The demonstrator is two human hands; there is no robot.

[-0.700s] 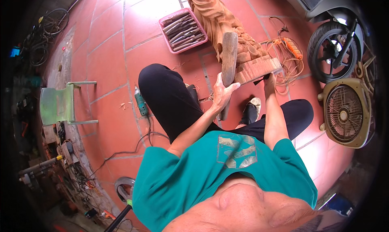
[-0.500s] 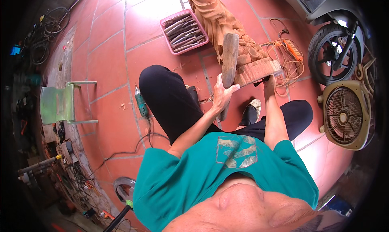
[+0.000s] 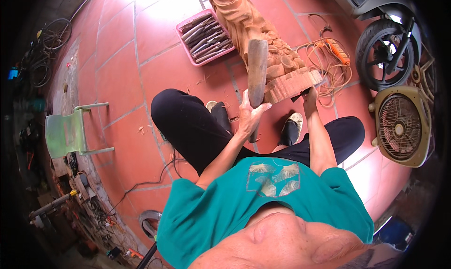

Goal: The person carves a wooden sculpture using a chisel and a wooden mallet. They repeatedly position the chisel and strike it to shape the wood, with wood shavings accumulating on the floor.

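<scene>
A carved wooden statue (image 3: 246, 27) lies on the tiled floor in front of me, its flat sawn base (image 3: 292, 85) toward me. My left hand (image 3: 249, 115) is closed around a wooden club-shaped mallet (image 3: 258, 64), its thick end pointing away, its thin end showing below the hand. The mallet overlaps the statue's left side in view; whether they touch, I cannot tell. At the base's near right corner, my right hand (image 3: 310, 99) is closed on a small dark tool with a flared end (image 3: 298, 97). Its fingers are partly hidden, and the tool's exact kind is unclear.
A pink basket (image 3: 192, 57) of carving tools stands left of the statue. An orange power strip (image 3: 339, 52) with coiled cord lies on the right, near a motorbike wheel (image 3: 385, 55) and a box fan (image 3: 400, 127). A green chair (image 3: 66, 133) is at the left. Wood chips dot the floor.
The view has shifted, so the statue and basket appear further left. The mallet looks more upright in the picture, still in my left hand. More of the dark tool shows beside my right hand.
</scene>
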